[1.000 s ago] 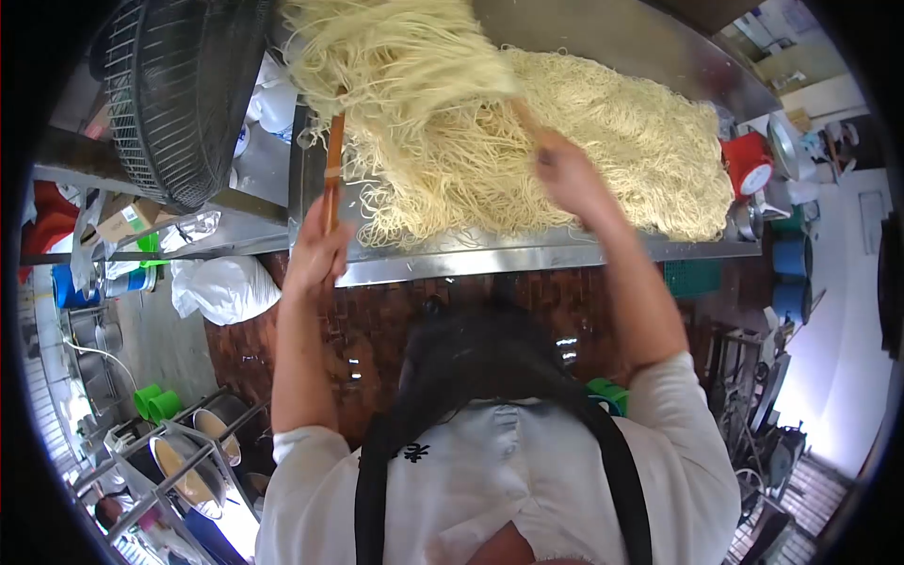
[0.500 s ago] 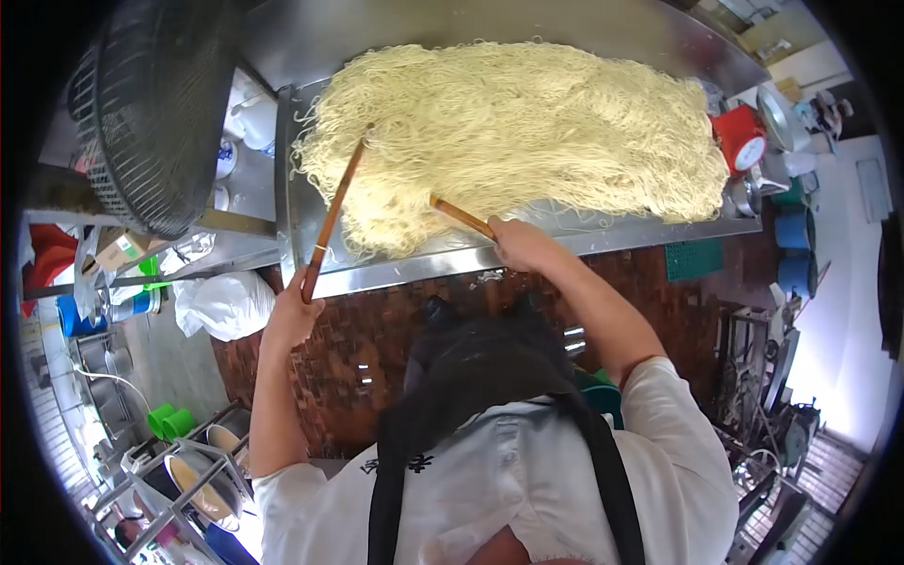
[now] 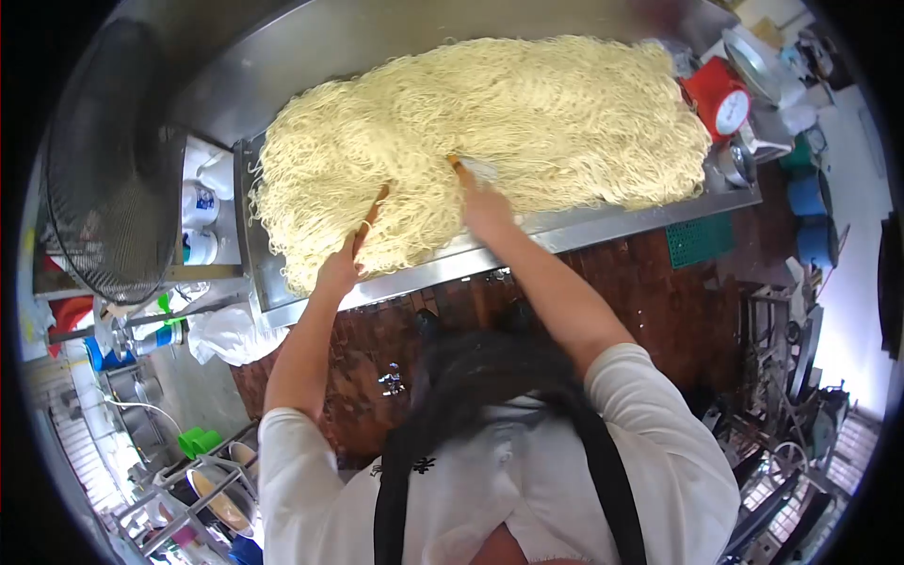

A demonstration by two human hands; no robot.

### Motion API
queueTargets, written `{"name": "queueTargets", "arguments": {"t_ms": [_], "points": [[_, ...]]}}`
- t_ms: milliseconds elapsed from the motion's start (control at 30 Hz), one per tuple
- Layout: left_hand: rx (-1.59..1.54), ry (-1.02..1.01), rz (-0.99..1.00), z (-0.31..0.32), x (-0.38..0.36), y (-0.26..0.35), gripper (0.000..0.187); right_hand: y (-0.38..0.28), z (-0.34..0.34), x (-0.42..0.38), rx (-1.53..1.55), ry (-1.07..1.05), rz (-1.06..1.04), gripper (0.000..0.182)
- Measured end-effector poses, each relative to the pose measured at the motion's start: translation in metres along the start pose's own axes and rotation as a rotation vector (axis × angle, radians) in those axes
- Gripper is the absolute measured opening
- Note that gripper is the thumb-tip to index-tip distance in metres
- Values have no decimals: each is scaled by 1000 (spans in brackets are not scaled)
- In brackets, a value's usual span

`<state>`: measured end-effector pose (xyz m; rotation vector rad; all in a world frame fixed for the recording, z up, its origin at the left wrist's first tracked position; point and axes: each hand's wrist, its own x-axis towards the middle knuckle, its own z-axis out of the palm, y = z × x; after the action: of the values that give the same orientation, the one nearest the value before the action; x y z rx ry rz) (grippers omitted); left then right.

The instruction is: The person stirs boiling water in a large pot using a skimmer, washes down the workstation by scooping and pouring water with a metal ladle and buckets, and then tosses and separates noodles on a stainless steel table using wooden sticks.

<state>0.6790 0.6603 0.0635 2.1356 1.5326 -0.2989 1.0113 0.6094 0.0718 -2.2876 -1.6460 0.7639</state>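
Observation:
A wide heap of pale yellow noodles (image 3: 527, 113) covers most of a metal tray table (image 3: 593, 220). My left hand (image 3: 338, 271) is closed round a brown wooden stick (image 3: 372, 218) at the heap's near left part, and the stick's far end reaches the noodles. Closed on a second wooden stick (image 3: 455, 162), my right hand (image 3: 488, 213) is over the near middle edge of the heap. Most of this second stick is hidden by the hand, with only its tip area showing against the noodles.
A large fan (image 3: 113, 160) stands at the left beside white tubs (image 3: 200, 203). At the tray's right end are a red scale (image 3: 718, 94) and a metal pot (image 3: 734, 164). A white bag (image 3: 234, 335) lies below left, and a metal rack (image 3: 202, 490) is lower left.
Both hands have moved forward to the noodles, the left also rightward, with their sticks. The left stick now lies lower in the heap. The camera view has shifted and turned somewhat.

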Motion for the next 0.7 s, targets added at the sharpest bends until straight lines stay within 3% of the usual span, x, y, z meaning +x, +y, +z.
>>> {"name": "queueTargets", "arguments": {"t_ms": [67,133,200,233,267,300,367,433,500,533,567,633,700], "points": [[56,134,-101,5,9,32,86,-19,-16,-10,-182,471,-283,53],[20,337,-185,-4,-4,92,84,-17,-78,-45,-66,569,-612,50],[-74,672,107,14,-13,141,76,17,-123,-81,236,181,-679,49],[-320,551,145,16,-19,175,72,42,-140,-92,392,5,-699,48],[-552,393,182,22,-22,207,68,78,-145,-98,377,-109,-598,45],[-525,298,270,33,-22,231,64,121,-139,-103,377,-221,-489,42],[-477,100,461,52,-16,277,59,239,-67,-114,87,-109,-226,34],[-460,-134,594,70,-5,313,54,346,-34,-169,21,-244,196,31],[-369,-287,680,71,-8,362,54,455,38,-263,115,48,558,26],[-327,-352,720,73,-9,382,54,496,76,-328,-69,109,586,23],[-284,-395,744,81,0,395,55,567,181,-377,-22,106,1369,23],[-208,-507,834,84,8,423,55,521,163,-507,3,-98,1479,23],[-106,-607,882,87,8,459,54,480,176,-611,62,-109,1442,21]]}}
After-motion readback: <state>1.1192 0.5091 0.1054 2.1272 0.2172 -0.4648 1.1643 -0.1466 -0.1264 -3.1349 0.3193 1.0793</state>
